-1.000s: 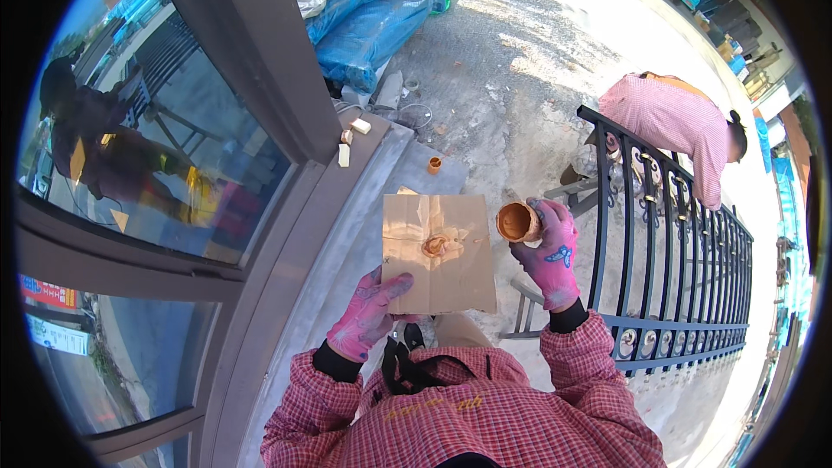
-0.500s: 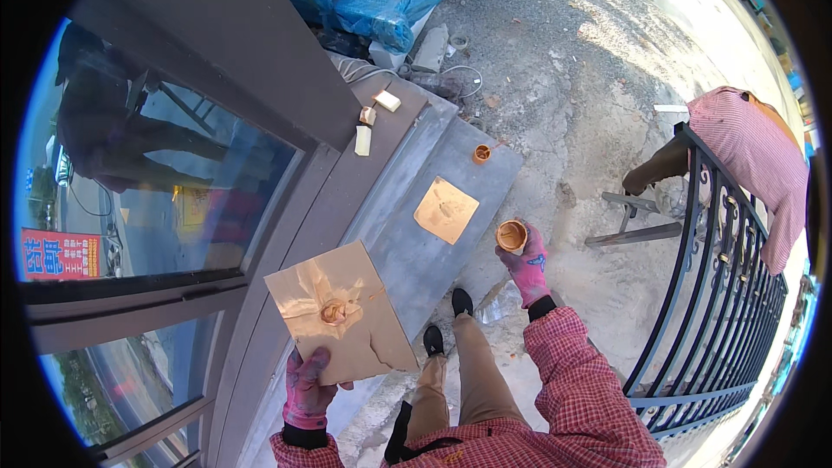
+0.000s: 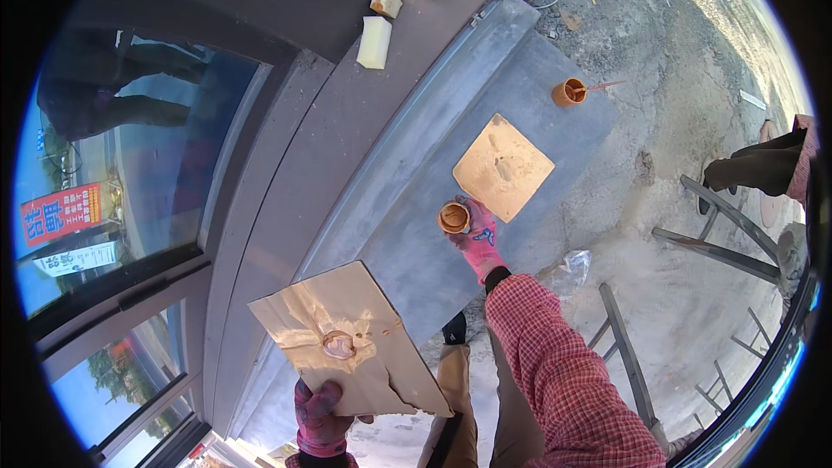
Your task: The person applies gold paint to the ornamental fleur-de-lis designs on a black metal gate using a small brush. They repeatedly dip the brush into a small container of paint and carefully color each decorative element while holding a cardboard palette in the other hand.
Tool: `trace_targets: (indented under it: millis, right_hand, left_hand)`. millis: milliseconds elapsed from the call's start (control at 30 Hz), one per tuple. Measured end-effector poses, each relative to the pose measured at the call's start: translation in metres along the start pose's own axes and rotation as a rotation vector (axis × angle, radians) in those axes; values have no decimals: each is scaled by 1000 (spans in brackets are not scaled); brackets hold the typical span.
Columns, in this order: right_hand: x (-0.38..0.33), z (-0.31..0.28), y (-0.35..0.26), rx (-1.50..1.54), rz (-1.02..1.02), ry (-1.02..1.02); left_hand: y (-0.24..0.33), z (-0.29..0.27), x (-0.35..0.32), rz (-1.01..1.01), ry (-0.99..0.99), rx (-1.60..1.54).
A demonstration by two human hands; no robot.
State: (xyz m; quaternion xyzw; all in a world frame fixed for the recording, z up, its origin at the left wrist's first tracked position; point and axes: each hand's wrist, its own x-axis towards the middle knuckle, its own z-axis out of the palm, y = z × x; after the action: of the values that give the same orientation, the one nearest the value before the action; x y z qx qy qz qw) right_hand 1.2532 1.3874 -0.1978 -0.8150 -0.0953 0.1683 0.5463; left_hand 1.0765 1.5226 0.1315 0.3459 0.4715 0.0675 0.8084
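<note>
In a pink glove, my left hand [image 3: 322, 416] grips the lower edge of a torn cardboard sheet [image 3: 381, 364]. Copper-coloured smears and a small wet pool [image 3: 339, 345] mark the sheet's face. My right hand [image 3: 478, 241], also gloved in pink, is closed around a small copper-stained cup [image 3: 453, 217]. Its fingers are over the grey stone step, near a square copper-coloured sheet [image 3: 504, 166] lying flat there. Farther off on the step stands a second small orange cup [image 3: 569, 92] with a thin stick leaning out of it.
Cut sponge blocks [image 3: 374, 42] lie on the brown ledge [image 3: 338, 121] beside the glass door [image 3: 147, 147]. Crumpled clear plastic [image 3: 570, 269] is on the ground. Metal trestle legs [image 3: 715, 256] stand at the right, near another person's legs [image 3: 763, 165].
My right hand has moved left with the cup, over the step and close to the flat copper sheet. My view has shifted nearer the step. The left hand still grips the cardboard.
</note>
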Motion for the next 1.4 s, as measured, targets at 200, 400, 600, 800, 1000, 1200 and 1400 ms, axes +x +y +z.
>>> trace_targets:
  millis: [200,400,600,800,1000,1200,1400]
  right_hand:
    - [25,51,57,-58,-53,74]
    - [17,45,36,88,81,65]
    - [-62,1,5,30,269,129]
    - [-171,-82,-137,825,473,86]
    - [-276,-154,-280,559,29,35]
    - [-383,-204,-345,663,-10,25]
    - [-510,-249,-338,1171,114,271]
  left_hand:
    - [-22,-32,21,-67,29,-40]
    - [-28,-43,17,-106,9,-172]
    - [2,3,-15,-48,-75,40]
    - [26,24,-72,-109,-260,121]
    - [42,49,-141,-149,-561,279]
    - [27,65,-241,-202,-711,478]
    - [-37,77,-339,-251,-902,645]
